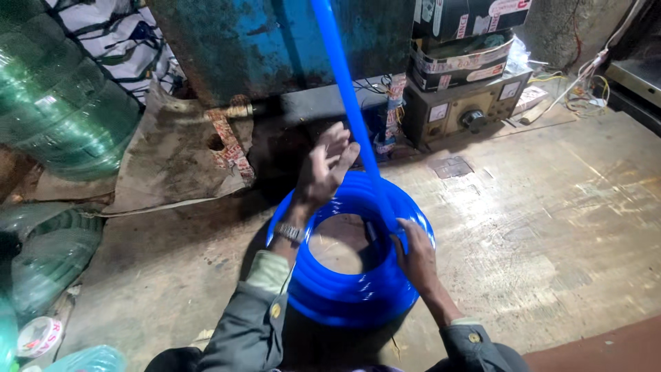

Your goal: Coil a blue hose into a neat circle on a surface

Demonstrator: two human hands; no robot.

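Two hands work over a coil of bright blue plastic hose (348, 293) lying flat on the worn, scuffed floor (551, 227). The right hand (415, 256) rests on the coil's right rim, fingers closed around the hose where it leaves the stack. The left hand (326, 167) (a metal wristwatch (290, 233) on its wrist) hovers above the coil's far left edge, fingers spread, holding nothing. From the right hand a single blue strand (342, 76) rises steeply up past the left hand's fingertips. Behind stand a rusty blue metal machine (275, 41), a grey meter box with a knob (463, 110) and, far left, rolls of green translucent hose (62, 103).
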